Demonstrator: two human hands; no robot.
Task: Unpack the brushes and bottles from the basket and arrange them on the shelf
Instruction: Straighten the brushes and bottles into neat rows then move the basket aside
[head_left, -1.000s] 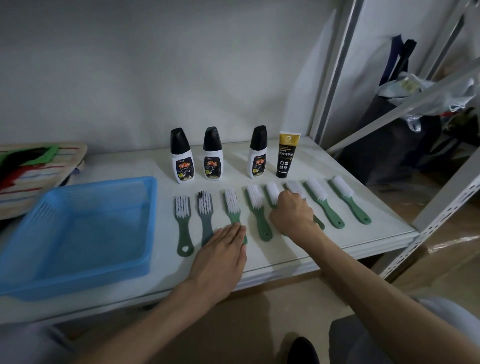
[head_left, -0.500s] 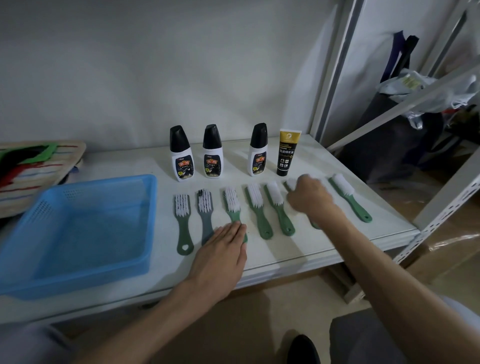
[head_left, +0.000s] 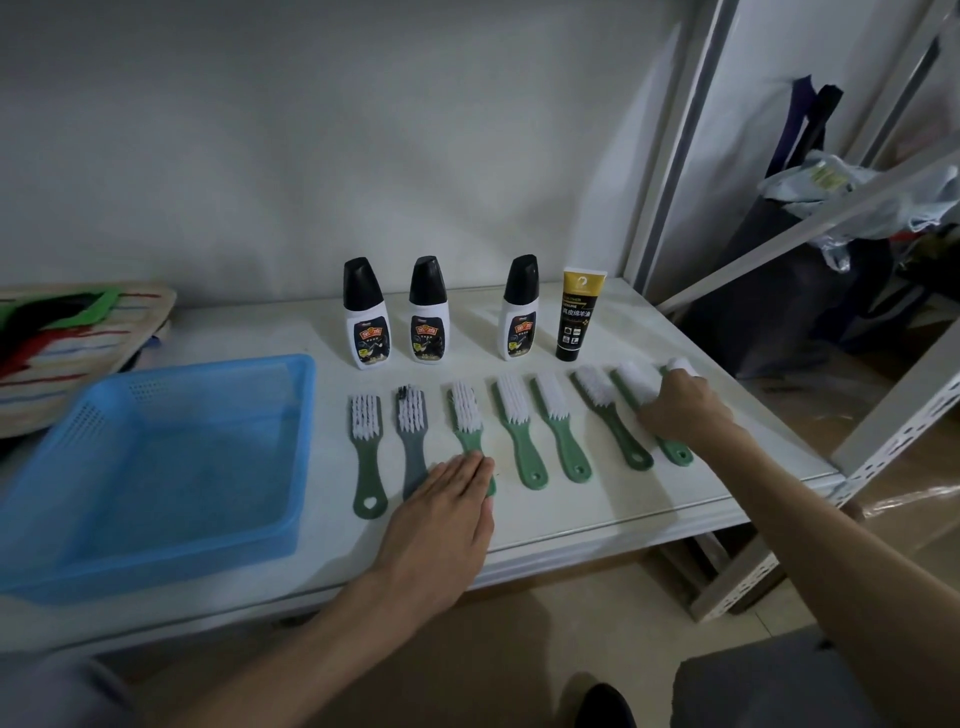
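Plain pale wall (head_left: 363, 130) is seen behind, dimly lit. Beige floor (head_left: 519, 649) is seen below. White metal rack frame (head_left: 675, 145) is set at right, dark bags (head_left: 769, 301) piled beyond it.

Dim, bluish, even light; soft shadows lie under the forearms and beside the bottles (head_left: 367, 317). The shelf (head_left: 649, 499) gives a faint sheen, without glare. Wide-angle bending curves the edges; corners look soft and grainy.
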